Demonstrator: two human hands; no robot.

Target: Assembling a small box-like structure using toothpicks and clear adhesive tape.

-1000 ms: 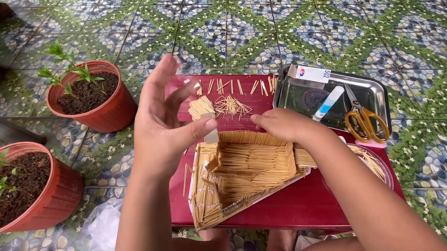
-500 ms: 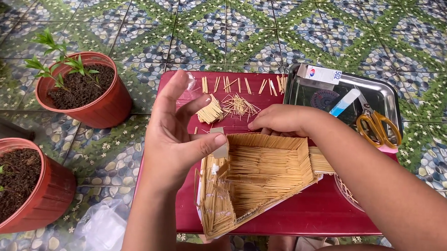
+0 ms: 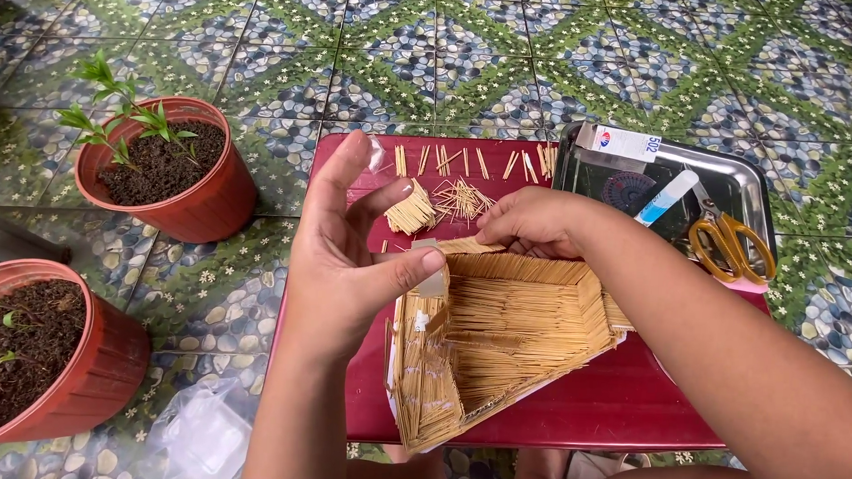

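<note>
L hand (image 3: 350, 265) half open, fingers up, thumb tip pressing top-left corner of toothpick model (image 3: 498, 336). R hand (image 3: 531, 220) curled on model's back edge, fingertips pinching a small stick piece (image 3: 464, 246). Model sits mid red table (image 3: 609, 406), tilted. Loose toothpicks (image 3: 460, 198) just behind it. Steel tray (image 3: 749, 180) w/ scissors (image 3: 728, 245) at right; 2 plant pots (image 3: 178, 188) at left.

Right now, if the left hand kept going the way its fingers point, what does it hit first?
The left hand points up and away, toward the far edge of the red table. First in that line looks like the clear plastic scrap near its fingertips, then the tiled floor. Depth is unclear; the hand may pass above it.
</note>
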